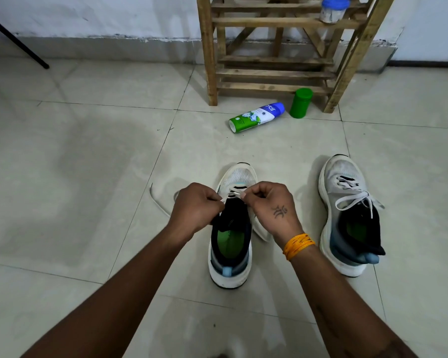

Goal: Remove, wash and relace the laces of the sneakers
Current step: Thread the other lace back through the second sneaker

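Observation:
Two white sneakers stand on the tiled floor, toes pointing away from me. The left sneaker (232,244) is in the middle, its white lace (157,202) mostly loosened, one end trailing out on the floor to the left. My left hand (195,206) and my right hand (272,206) are both over its eyelets, each pinching a part of the lace near the toe end. The right sneaker (347,215) stands to the right with its lace (357,197) still threaded and tied.
A wooden rack (274,60) stands against the wall ahead, with a blue-lidded jar (332,9) on a shelf. A spray can (256,117) lies on the floor before it beside an upright green cap (300,102). A black pole (16,40) slants at far left.

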The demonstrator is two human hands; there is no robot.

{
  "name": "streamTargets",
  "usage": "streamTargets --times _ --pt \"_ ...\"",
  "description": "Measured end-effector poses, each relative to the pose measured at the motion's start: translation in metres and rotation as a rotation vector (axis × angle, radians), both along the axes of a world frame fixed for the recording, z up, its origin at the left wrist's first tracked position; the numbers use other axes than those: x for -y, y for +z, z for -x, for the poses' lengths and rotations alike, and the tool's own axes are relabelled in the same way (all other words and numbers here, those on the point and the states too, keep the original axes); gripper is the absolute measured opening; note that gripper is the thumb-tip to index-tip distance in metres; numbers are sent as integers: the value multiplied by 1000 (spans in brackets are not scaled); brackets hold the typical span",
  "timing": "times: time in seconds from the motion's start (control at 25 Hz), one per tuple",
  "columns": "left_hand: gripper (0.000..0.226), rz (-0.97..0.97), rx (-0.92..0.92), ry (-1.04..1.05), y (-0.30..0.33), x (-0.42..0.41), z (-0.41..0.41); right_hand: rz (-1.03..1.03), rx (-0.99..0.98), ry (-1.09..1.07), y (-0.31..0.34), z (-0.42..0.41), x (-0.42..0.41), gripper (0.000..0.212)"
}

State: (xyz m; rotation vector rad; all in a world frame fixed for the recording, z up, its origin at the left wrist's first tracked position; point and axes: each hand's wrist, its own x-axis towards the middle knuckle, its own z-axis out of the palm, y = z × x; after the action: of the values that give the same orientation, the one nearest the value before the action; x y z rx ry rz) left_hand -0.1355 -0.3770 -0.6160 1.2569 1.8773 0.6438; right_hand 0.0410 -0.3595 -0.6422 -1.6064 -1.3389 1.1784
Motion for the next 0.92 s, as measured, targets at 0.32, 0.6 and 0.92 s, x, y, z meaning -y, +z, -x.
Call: streamTargets --times 0.32,0.6,0.92 --pt "14 97 359 99 -9 0 14 -40 208 115 -8 28 6 18" --pt "12 18 200 1 -11 -2 12 -18 266 121 -9 34 2 39" --pt "11 -16 120 -156 -10 -1 14 -26 315 107 -15 35 3 33"
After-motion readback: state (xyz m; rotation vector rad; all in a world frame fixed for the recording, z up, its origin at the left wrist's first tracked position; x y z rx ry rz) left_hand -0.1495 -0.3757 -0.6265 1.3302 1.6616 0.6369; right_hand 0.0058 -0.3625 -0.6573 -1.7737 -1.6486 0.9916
